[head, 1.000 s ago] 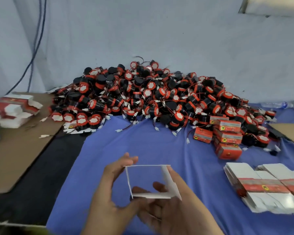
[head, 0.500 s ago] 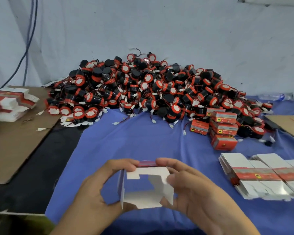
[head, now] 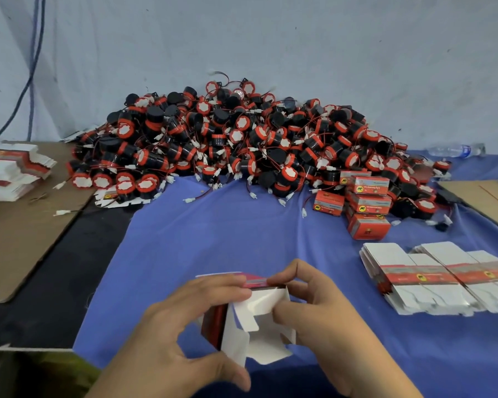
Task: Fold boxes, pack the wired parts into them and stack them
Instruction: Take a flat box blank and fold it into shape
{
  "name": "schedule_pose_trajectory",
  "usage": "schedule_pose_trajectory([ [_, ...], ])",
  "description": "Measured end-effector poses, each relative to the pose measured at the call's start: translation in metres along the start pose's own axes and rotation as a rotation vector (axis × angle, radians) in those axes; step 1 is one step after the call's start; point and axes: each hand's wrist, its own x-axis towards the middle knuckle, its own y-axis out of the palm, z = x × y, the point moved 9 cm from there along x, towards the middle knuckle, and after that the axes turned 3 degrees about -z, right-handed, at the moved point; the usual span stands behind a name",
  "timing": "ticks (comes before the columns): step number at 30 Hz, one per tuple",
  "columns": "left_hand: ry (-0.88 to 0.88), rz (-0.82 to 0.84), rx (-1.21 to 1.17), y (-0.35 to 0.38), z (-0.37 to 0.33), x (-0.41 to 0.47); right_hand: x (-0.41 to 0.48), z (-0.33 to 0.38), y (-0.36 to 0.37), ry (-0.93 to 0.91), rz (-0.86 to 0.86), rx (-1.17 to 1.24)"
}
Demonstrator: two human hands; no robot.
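Observation:
A small red-and-white carton point(head: 256, 326) is held open-ended toward me just above the blue cloth. My left hand point(head: 184, 334) grips its left wall, fingers over the top and thumb underneath. My right hand point(head: 322, 320) pinches the top edge and an inner white flap with thumb and forefinger. Behind lies a big heap of black-and-red wired parts point(head: 242, 145). Several closed red boxes point(head: 367, 202) are stacked at the heap's right foot. Flat unfolded cartons point(head: 437, 277) lie in a pile to my right.
Blue cloth point(head: 227, 234) covers the table's middle. Brown cardboard point(head: 20, 234) lies on the left with another pile of flat cartons point(head: 12, 170) on it. More cardboard point(head: 483, 199) sits at the right edge. A plastic bottle point(head: 454, 150) lies by the wall.
The carton went from a flat open sleeve to a squared shape. Both hands turned it, and my right fingers now fold an inner flap at its near end.

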Motion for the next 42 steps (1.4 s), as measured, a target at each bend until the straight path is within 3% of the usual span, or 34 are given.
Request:
schedule_pose_trajectory([
  [7, 0.052, -0.094, -0.005, -0.012, -0.003, -0.009, -0.007, -0.006, 0.012, 0.069, 0.25, 0.174],
  [12, 0.116, -0.141, -0.036, -0.013, -0.013, -0.009, -0.006, -0.01, 0.011, 0.046, 0.164, 0.13],
  [19, -0.058, -0.128, -0.301, -0.007, 0.009, -0.013, -0.005, -0.008, 0.01, -0.053, 0.017, -0.031],
  [25, -0.126, -0.305, -0.308, -0.012, 0.023, -0.013, -0.009, 0.0, 0.013, -0.142, -0.041, -0.112],
  [28, -0.135, -0.407, -0.307, -0.014, 0.029, -0.016, -0.012, -0.003, 0.02, -0.118, 0.083, -0.033],
  [33, -0.15, -0.481, -0.442, -0.018, 0.037, -0.022, -0.022, -0.007, 0.022, -0.036, 0.369, 0.335],
  [35, -0.136, -0.484, -0.454, -0.014, 0.036, -0.023, -0.019, -0.01, 0.022, -0.087, 0.348, 0.273],
  [42, 0.025, -0.608, -0.375, -0.013, 0.015, -0.025, -0.012, -0.005, 0.024, -0.311, 0.026, 0.101],
])
